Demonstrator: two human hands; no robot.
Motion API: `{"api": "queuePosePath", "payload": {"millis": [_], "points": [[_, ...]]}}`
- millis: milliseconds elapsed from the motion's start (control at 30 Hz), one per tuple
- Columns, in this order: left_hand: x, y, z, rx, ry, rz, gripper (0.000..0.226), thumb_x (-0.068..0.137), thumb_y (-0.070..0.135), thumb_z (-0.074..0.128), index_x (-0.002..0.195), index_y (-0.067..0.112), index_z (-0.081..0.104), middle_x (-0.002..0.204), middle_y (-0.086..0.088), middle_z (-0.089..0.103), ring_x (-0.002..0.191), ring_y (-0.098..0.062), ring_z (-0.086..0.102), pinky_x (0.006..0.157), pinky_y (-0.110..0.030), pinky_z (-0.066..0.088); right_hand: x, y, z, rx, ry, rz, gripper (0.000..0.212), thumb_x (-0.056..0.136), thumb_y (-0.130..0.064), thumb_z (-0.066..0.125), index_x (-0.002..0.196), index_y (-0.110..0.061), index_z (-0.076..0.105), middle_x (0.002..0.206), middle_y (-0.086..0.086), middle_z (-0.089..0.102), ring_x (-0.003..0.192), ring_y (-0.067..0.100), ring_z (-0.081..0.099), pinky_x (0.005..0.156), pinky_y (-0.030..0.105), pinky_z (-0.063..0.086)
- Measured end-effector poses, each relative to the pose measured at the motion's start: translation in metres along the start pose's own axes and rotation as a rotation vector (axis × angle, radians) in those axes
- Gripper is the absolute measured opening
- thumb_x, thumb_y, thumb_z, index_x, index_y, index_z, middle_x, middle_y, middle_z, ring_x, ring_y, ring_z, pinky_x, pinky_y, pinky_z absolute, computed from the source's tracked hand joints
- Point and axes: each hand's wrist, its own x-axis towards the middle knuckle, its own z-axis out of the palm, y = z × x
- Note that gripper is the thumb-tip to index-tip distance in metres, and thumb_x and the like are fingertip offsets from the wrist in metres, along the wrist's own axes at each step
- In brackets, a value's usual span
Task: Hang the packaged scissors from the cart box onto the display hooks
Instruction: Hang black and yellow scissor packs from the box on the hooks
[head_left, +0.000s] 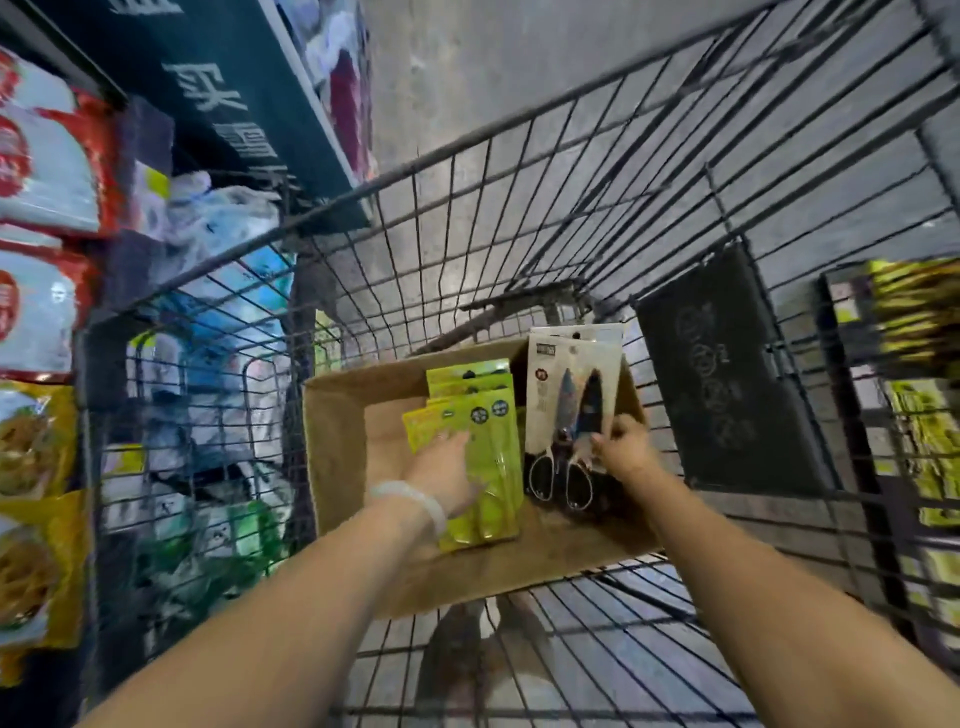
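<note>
Both forearms reach into the cardboard box (337, 441): left hand (441, 475) flat on green packs (483, 441), right hand (623, 449) pinching the carded scissors (574, 410) (stiff, light; take its edge).

I'm looking down into a wire-mesh cart (519, 171) whose grid floor carries 1 open cardboard box (337, 431), set toward the far end. Inside the box I see a stack of lime-green packets (485, 415) on the left and white-carded packaged scissors (571, 410) on the right, leaning against the far wall. A dark placard (727, 374) hangs on the cart's right side.
</note>
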Motion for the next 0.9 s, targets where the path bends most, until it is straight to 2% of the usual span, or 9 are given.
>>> {"api": "queuePosePath", "payload": {"millis": [100, 233, 300, 367, 500, 567, 667, 767, 900], "points": [[-0.006, 0.002, -0.009, -0.065, 0.0, 0.011, 0.067, 0.09, 0.03, 0.06, 0.146, 0.013, 0.027, 0.149, -0.012, 0.034, 0.135, -0.027, 0.038, 0.104, -0.031, 0.036, -0.022, -0.005, -0.011, 0.117, -0.07, -0.062, 0.006, 0.091, -0.021, 0.055, 0.097, -0.021, 0.054, 0.106, 0.01, 0.064, 0.098, 0.026, 0.062, 0.092, 0.046, 0.05], [-0.016, 0.01, -0.021, -0.336, 0.027, 0.01, 0.074, 0.086, 0.033, 0.066, 0.146, 0.016, 0.026, 0.15, -0.007, 0.037, 0.128, -0.029, 0.048, 0.102, -0.04, 0.044, -0.051, -0.035, -0.046, 0.461, -0.238, -0.12, 0.027, 0.095, -0.009, 0.049, 0.122, -0.009, 0.051, 0.107, 0.01, 0.065, 0.097, 0.024, 0.063, 0.087, 0.043, 0.053], [-0.017, 0.018, -0.026, -0.523, 0.058, 0.012, 0.078, 0.082, 0.033, 0.07, 0.145, 0.014, 0.028, 0.145, -0.005, 0.04, 0.126, -0.026, 0.049, 0.102, -0.037, 0.043, -0.059, -0.053, -0.06, 0.546, -0.351, -0.134, 0.022, 0.096, -0.01, 0.048, 0.117, -0.012, 0.054, 0.095, 0.005, 0.068, 0.086, 0.019, 0.065, 0.075, 0.034, 0.056], [-0.017, 0.026, -0.03, -0.768, 0.095, -0.011, 0.061, 0.081, 0.023, 0.073, 0.132, 0.012, 0.042, 0.129, -0.004, 0.054, 0.113, -0.023, 0.056, 0.095, -0.034, 0.046, -0.062, -0.069, -0.063, 0.529, -0.412, -0.152, 0.013, 0.096, -0.013, 0.048, 0.103, -0.017, 0.058, 0.084, 0.0, 0.069, 0.076, 0.014, 0.066, 0.063, 0.025, 0.054], [-0.01, 0.021, -0.031, -0.993, 0.189, -0.07, 0.041, 0.079, 0.012, 0.074, 0.115, 0.005, 0.055, 0.105, -0.01, 0.065, 0.094, -0.023, 0.061, 0.086, -0.035, 0.049, -0.052, -0.088, -0.052, 0.554, -0.351, -0.153, 0.011, 0.095, -0.021, 0.053, 0.088, -0.013, 0.056, 0.075, 0.001, 0.062, 0.063, 0.01, 0.059, 0.05, 0.019, 0.049], [-0.004, 0.01, -0.024, -1.029, 0.182, -0.092, 0.037, 0.081, 0.012, 0.071, 0.114, 0.003, 0.057, 0.105, -0.012, 0.066, 0.09, -0.023, 0.061, 0.076, -0.031, 0.049, -0.037, -0.078, -0.037, 0.598, -0.229, -0.072, 0.017, 0.093, -0.028, 0.054, 0.096, -0.011, 0.058, 0.083, 0.004, 0.063, 0.07, 0.014, 0.06, 0.057, 0.023, 0.052], [0.002, -0.013, -0.006, -1.065, 0.18, -0.157, 0.035, 0.083, 0.011, 0.069, 0.115, 0.002, 0.058, 0.108, -0.014, 0.068, 0.088, -0.023, 0.063, 0.072, -0.031, 0.05, -0.01, -0.034, -0.008, 0.365, 0.048, 0.123, 0.034, 0.085, -0.029, 0.065, 0.109, -0.007, 0.059, 0.101, 0.012, 0.065, 0.096, 0.029, 0.062, 0.088, 0.043, 0.052], [0.006, -0.033, 0.009, -1.053, 0.191, -0.218, 0.032, 0.082, 0.013, 0.071, 0.112, 0.005, 0.06, 0.106, -0.012, 0.069, 0.094, -0.026, 0.065, 0.085, -0.04, 0.052, 0.008, 0.003, 0.018, 0.177, -0.021, 0.228, 0.078, 0.069, -0.038, 0.078, 0.131, -0.004, 0.045, 0.128, 0.017, 0.058, 0.117, 0.034, 0.055, 0.101, 0.046, 0.044], [0.006, -0.048, 0.017, -1.143, 0.244, -0.263, 0.023, 0.08, 0.009, 0.073, 0.098, 0.011, 0.059, 0.086, -0.002, 0.065, 0.075, -0.015, 0.061, 0.066, -0.026, 0.048, 0.026, 0.013, 0.037, 0.069, -0.01, 0.158, 0.098, 0.066, -0.036, 0.082, 0.143, -0.01, 0.026, 0.14, 0.015, 0.046, 0.126, 0.034, 0.046, 0.105, 0.044, 0.04]]}}
